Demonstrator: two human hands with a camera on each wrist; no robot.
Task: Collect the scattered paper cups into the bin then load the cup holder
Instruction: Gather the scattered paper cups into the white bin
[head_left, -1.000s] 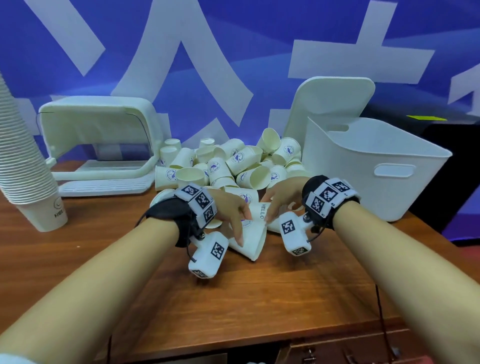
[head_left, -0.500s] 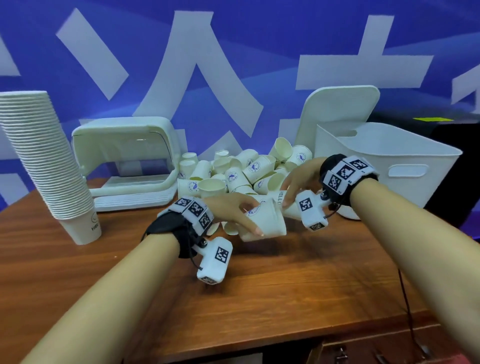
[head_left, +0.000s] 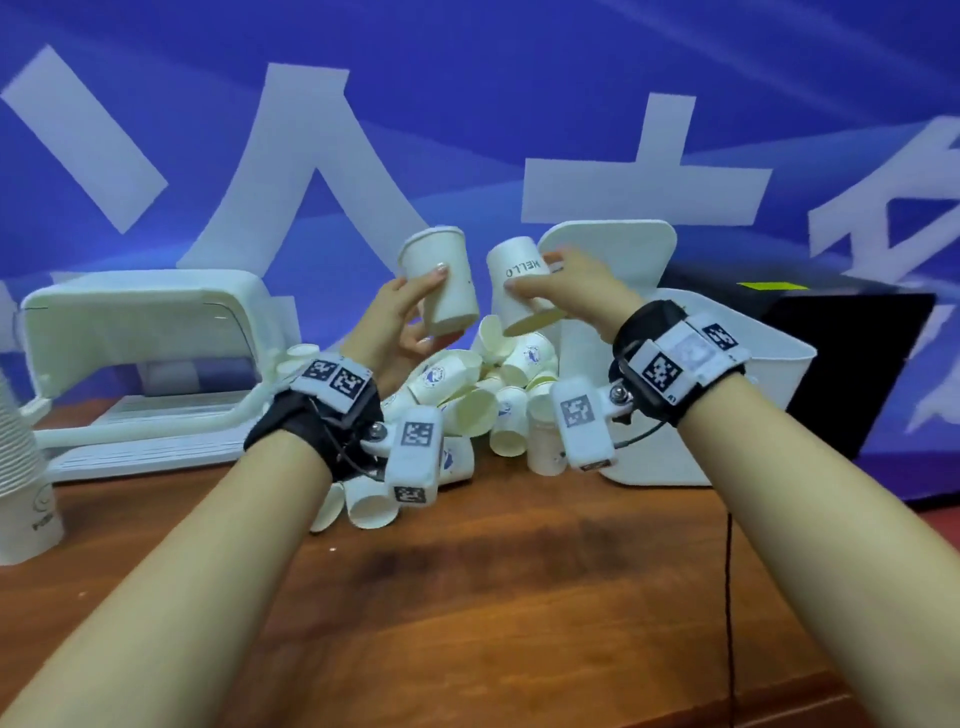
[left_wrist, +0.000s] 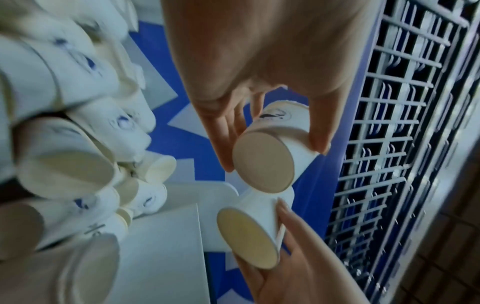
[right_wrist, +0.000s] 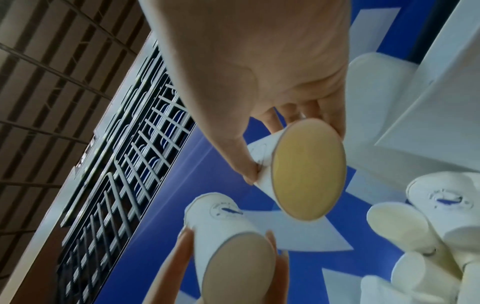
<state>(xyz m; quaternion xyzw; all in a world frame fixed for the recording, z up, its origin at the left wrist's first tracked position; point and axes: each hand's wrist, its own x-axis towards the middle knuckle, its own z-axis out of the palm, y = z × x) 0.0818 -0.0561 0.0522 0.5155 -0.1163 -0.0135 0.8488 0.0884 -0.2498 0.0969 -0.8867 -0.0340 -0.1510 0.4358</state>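
My left hand (head_left: 432, 307) is raised above the pile and grips a white paper cup (head_left: 441, 283) upright, thumb on its near side. In the left wrist view that cup (left_wrist: 272, 154) turns its flat base to the camera. Beside it, my right hand (head_left: 532, 273) holds a second cup (head_left: 519, 296) printed "HELLO", upside down with its mouth pointing down. In the right wrist view its open mouth (right_wrist: 309, 176) faces the lens. The two cups are close but apart. Several loose cups lie in a heap (head_left: 467, 384) on the wooden table below my hands.
The white bin (head_left: 737, 415) stands to the right of the heap, with its lid (head_left: 613, 249) leaning behind it. A white cup holder (head_left: 145, 332) lies at the back left. At the far left edge rises a tall stack of cups (head_left: 21, 467). A black box (head_left: 857, 353) sits behind the bin.
Both hands have risen from the table to well above the pile, each carrying a cup. The left cup has turned upright and the right one mouth down.
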